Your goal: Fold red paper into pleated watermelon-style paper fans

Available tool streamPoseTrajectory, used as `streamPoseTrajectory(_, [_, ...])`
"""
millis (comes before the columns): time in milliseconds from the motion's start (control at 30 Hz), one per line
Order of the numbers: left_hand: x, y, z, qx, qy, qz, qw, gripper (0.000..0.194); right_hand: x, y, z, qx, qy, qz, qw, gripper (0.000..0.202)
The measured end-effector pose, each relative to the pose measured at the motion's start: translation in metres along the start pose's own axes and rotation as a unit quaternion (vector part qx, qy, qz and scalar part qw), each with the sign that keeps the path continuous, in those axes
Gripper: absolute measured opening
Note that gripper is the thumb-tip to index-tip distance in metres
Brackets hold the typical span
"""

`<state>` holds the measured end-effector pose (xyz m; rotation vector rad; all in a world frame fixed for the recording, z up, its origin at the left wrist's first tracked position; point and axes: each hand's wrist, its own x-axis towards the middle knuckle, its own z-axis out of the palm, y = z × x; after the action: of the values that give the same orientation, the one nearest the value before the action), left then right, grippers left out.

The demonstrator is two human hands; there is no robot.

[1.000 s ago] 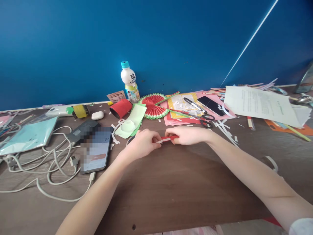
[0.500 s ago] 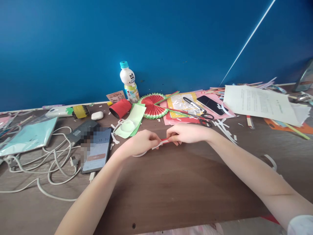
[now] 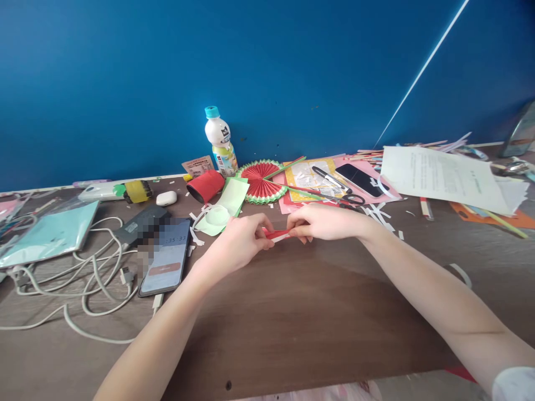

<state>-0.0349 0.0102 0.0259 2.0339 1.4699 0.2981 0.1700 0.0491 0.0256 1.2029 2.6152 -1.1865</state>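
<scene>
A narrow red and white strip (image 3: 279, 235) stretches between my two hands above the dark wooden table (image 3: 309, 312). My left hand (image 3: 251, 235) pinches its left end, fingers curled. At the right end, my right hand (image 3: 311, 223) grips it between thumb and fingers. Just behind my hands lies a round pleated red fan with a green edge (image 3: 262, 182). Light green paper (image 3: 229, 196) with a roll of white tape (image 3: 217, 215) on it is next to my left hand. Black scissors (image 3: 354, 199) lie beyond my right hand, their handles partly hidden.
On the left are a lit phone (image 3: 169, 256), white cables (image 3: 96, 278), a black power bank (image 3: 144, 223) and a red roll (image 3: 205, 186). A bottle (image 3: 221, 142) stands by the blue wall. A printed sheet (image 3: 443, 175) and white scraps (image 3: 378, 216) lie on the right.
Both hands have shifted up slightly. The strip has turned, so more of its red part shows, and the white piece that trailed below my left hand is out of sight.
</scene>
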Motion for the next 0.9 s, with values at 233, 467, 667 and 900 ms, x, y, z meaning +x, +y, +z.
streamPoseTrajectory(233, [0.0008, -0.0015, -0.0011, 0.011, 0.009, -0.012, 1.0, 0.009, -0.0005, -0.0009, 0.0, -0.006, 0.005, -0.008, 1.0, 0.018])
streamPoseTrajectory(467, [0.0013, -0.0015, 0.0009, 0.078, 0.019, -0.023, 0.996, 0.012, -0.0007, -0.0019, 0.0026, -0.018, 0.014, -0.005, 1.0, 0.022])
streamPoseTrajectory(667, [0.0015, -0.0018, 0.001, 0.081, 0.019, -0.016, 0.996, 0.012, -0.0012, -0.0018, 0.0031, -0.03, 0.021, -0.014, 0.999, 0.022])
streamPoseTrajectory(900, [0.0032, -0.0038, 0.0015, 0.105, 0.023, -0.011, 0.994, 0.012, -0.0019, -0.0047, 0.0008, -0.032, 0.017, -0.019, 0.999, 0.024])
